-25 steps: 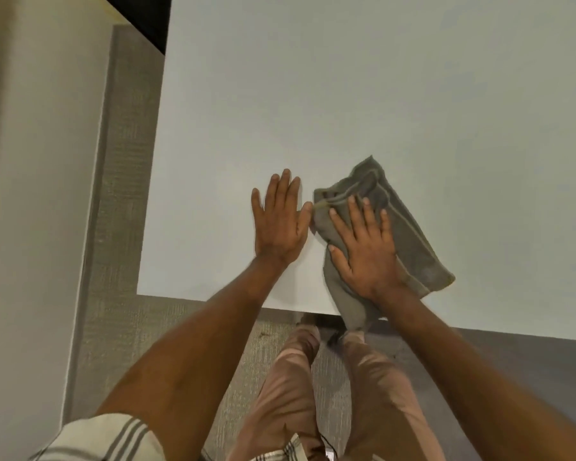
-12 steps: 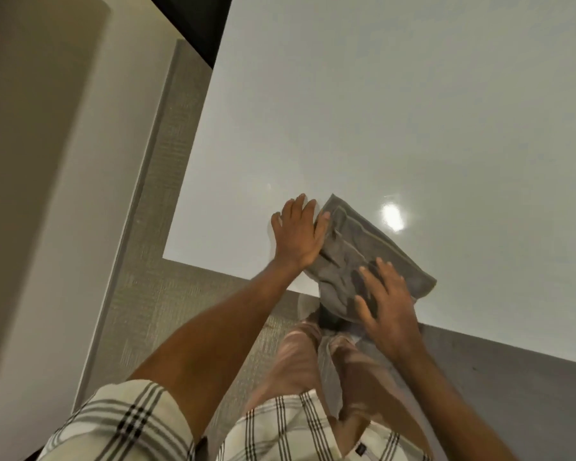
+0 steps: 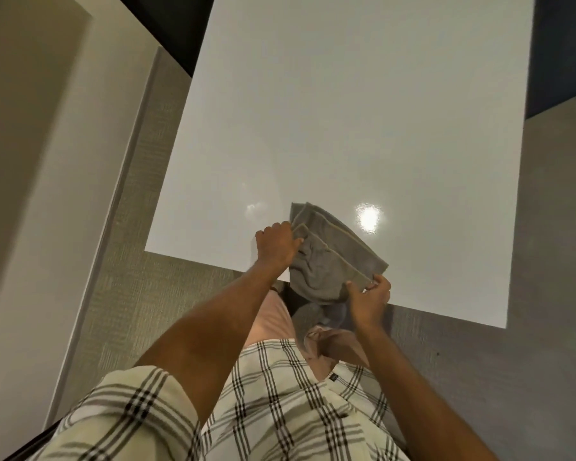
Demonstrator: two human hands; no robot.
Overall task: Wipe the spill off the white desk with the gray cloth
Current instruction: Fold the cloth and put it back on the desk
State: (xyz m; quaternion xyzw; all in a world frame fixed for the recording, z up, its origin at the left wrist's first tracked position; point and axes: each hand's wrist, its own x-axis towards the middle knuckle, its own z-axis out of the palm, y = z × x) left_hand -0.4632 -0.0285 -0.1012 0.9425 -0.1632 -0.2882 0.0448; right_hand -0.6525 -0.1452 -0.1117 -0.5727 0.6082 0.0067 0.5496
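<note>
Left hand [image 3: 277, 245] & right hand [image 3: 369, 296] each pinch gray cloth [image 3: 326, 257] at white desk [image 3: 363, 128] near edge; carpet [image 3: 127, 294] below.

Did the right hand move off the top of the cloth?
Yes. The right hand slid back toward the desk's near edge; before it pressed flat on the gray cloth, now it pinches the cloth's corner there.
</note>
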